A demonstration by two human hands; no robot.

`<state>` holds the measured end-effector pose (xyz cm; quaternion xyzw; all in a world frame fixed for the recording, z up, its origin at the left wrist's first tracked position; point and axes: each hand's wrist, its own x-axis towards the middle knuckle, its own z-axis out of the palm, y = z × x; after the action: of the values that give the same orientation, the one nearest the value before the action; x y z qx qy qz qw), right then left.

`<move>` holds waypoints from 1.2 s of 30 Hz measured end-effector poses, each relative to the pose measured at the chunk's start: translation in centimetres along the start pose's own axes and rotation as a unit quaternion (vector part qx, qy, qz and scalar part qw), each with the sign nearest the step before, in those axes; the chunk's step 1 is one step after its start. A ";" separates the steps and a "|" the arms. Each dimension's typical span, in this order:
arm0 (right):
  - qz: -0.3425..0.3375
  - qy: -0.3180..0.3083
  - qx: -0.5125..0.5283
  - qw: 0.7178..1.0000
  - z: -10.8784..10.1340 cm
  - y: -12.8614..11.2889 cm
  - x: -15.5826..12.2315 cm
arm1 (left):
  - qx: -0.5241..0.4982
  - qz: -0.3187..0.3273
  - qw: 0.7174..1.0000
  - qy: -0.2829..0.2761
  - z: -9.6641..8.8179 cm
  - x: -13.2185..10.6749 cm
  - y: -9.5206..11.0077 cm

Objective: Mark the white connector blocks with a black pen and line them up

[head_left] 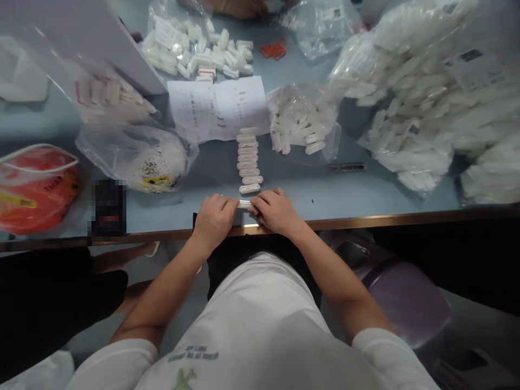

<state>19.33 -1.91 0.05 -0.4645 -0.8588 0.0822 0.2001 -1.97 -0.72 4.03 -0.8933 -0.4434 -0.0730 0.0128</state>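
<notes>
Head-worn view, looking forward and down, over the person's white T-shirt [252,325], close above the table [300,197]

This looks like a factory floor, a room for hand assembly or packing; a long workbench [284,200] with a pale blue top and a brass-coloured edge strip runs across the room; white plastic connectors [247,157] stand in a tidy row at its middle and lie heaped in clear plastic bags [410,108] around two o'clock; a printed sheet [217,108] of small tabulated lines lies at twelve o'clock; a co-worker's hand [239,6] reaches in from the bench's far side, also at twelve o'clock; a bagged red package [36,189] sits at nine o'clock; a purplish seat [398,298] stands at four o'clock, beneath the bench's edge.
</notes>
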 end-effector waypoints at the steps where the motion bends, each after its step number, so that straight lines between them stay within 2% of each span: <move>1: -0.004 0.001 0.001 1.000 0.0 0.0 0.0 | 0.008 0.007 1.000 -0.001 -0.1 0.0 0.1; 10: -0.007 -0.009 0.002 1.000 -0.4 -0.2 0.1 | 0.038 0.017 0.999 -0.013 -1.0 0.4 0.8; 18: -0.001 0.006 -0.017 1.000 -0.1 -0.1 0.1 | -0.019 0.010 0.999 -0.032 -0.8 0.2 0.3; 26: 0.001 -0.004 -0.010 1.000 -0.3 -0.2 0.2 | -0.009 -0.012 1.000 0.002 -0.1 0.2 0.0; 36: -0.011 0.012 -0.016 1.000 0.0 -0.1 0.0 | 0.028 0.061 0.998 0.018 -1.0 0.8 0.3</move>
<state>19.21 -1.94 0.06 -0.4591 -0.8624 0.0608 0.2044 -1.42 -0.37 5.14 -0.9165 -0.3897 -0.0759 0.0498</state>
